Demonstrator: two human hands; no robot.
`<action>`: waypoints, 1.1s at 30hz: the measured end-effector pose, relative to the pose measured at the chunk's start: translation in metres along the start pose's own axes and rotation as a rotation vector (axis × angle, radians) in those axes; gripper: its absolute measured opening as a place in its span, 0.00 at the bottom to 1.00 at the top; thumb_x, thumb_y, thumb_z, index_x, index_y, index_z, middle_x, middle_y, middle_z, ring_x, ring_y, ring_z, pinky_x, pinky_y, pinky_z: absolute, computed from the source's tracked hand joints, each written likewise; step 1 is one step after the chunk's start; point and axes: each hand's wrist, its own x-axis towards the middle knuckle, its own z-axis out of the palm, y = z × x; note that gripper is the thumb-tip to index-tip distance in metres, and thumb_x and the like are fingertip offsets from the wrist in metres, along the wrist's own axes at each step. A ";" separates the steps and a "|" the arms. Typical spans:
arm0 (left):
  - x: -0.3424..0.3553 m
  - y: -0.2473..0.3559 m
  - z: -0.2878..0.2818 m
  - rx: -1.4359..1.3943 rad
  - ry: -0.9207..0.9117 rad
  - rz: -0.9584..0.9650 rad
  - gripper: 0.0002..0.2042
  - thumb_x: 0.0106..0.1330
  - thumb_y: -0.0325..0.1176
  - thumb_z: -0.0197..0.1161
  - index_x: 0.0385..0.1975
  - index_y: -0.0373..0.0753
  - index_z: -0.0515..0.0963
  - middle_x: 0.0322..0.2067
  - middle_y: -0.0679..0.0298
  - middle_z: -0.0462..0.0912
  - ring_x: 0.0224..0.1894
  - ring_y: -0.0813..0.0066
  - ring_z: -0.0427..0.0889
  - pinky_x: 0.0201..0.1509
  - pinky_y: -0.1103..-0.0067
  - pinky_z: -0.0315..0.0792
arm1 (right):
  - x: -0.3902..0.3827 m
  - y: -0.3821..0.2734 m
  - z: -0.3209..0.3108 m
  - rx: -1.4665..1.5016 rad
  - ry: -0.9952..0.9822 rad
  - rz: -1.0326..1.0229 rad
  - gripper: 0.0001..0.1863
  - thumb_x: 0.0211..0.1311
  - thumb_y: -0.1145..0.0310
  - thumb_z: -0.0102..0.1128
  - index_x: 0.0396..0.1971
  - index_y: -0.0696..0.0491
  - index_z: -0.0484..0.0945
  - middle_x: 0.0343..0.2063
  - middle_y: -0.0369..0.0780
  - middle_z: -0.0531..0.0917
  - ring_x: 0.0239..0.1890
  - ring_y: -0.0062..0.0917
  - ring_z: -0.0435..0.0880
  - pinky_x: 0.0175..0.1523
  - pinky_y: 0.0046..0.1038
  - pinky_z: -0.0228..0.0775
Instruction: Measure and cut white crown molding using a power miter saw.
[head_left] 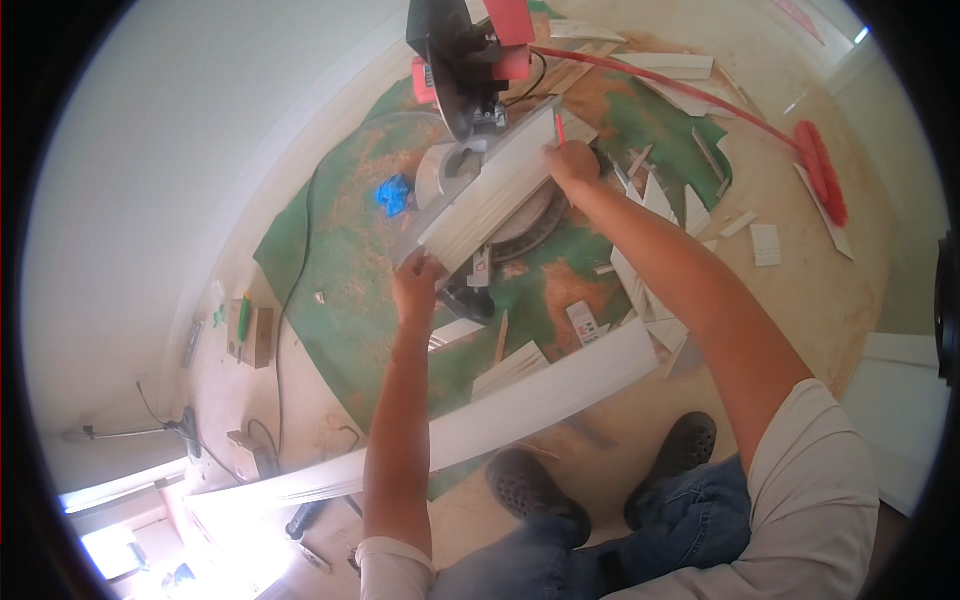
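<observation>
Apparently the step in hand was lining up a ribbed white board (490, 200) on the miter saw (440, 75), probably to check or mark it. The board lay slantwise over the saw's round base (530, 238), the saw's head standing raised beyond it. The left hand (417, 280) pinched the board's nearer end, its fingers bent around the corner. The right hand (574, 168) grasped the edge near the far end, and a slim red stick (560, 127), perhaps a pencil, stuck up beside its fingers; whether those fingers also gripped the stick could not be told.

If a mark was wanted, the next move called for the left hand to steady the board while the right freed the stick's tip. Any cut would have needed the board flat and square to the saw, with both hands well clear of the blade's path. A long white plank (540, 400) lay nearer the person's feet, beyond the green sheet's (345, 270) scattered offcuts (766, 245).
</observation>
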 end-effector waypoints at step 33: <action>-0.030 0.011 0.010 -0.318 0.003 -0.048 0.21 0.62 0.31 0.64 0.55 0.31 0.76 0.40 0.64 0.83 0.41 0.77 0.80 0.38 0.82 0.70 | -0.001 0.022 0.000 0.238 0.111 -0.069 0.23 0.55 0.53 0.65 0.38 0.60 0.79 0.37 0.52 0.83 0.45 0.47 0.81 0.50 0.40 0.71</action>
